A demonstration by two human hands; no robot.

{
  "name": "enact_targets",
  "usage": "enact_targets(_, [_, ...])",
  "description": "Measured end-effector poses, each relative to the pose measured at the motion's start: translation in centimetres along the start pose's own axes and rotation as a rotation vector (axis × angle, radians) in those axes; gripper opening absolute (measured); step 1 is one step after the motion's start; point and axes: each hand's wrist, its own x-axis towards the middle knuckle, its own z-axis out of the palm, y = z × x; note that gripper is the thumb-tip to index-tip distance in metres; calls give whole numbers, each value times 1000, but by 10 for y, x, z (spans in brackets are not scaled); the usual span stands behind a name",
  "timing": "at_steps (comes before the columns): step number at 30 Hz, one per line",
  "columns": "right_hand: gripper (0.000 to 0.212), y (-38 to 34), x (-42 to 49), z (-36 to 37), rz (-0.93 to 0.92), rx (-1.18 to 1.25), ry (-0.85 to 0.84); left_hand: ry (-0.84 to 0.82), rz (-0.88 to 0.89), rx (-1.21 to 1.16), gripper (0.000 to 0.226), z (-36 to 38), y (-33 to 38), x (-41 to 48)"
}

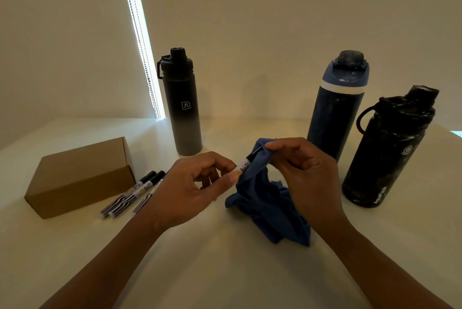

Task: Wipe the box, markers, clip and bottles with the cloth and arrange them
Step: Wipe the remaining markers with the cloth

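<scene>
Left hand (197, 183): is pinching the white barrel of one marker (243, 164) between thumb and fingertips, holding it up off the table (225, 271) so its far end is free for wiping.
Right hand (305, 171): is clamping a fold of the blue cloth (270, 208) around the marker's black cap end, fingers closed on the fabric.
Cloth: is wrapping the cap at the top, while the rest is hanging down and bunching on the table under the hands.
Step in hand: judging by the grip, this marker is being rubbed clean along its length.
Three other markers (135, 193): are lying side by side just beside the box (80, 178), apparently grouped there to keep them together.
Box: is sitting closed at the left.
Bottles: the black-and-grey bottle (183, 108) is standing upright behind the hands; the blue bottle (335, 113) and black bottle (385, 153) are standing close together at the right.
Clip: is not showing anywhere.
</scene>
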Motion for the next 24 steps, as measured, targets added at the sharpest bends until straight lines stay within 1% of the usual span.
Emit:
enact_targets(3, [25, -1, 1, 1, -7, -9, 49, 61, 37, 50, 23, 1, -1, 1])
enact_targets(7, [22, 2, -1, 5, 48, 1, 110, 111, 90, 122, 19, -2, -2, 1])
enact_targets(11, [22, 1, -5, 6, 41, -51, 32, 99, 134, 148, 15, -1, -3, 0])
enact_targets(14, [20, 1, -2, 2, 27, -70, 56, 99, 158, 140, 14, -1, -2, 0])
enact_targets(17, [22, 1, 2, -1, 17, -68, 81, 127, 178, 143, 15, 0, 1, 1])
enact_targets(22, [26, -1, -2, 3, 64, -16, -7, 161, 193, 183, 21, 2, 2, 1])
enact_targets(24, [25, -2, -1, 3, 64, -21, 1, 159, 201, 196, 22, 2, 2, 0])
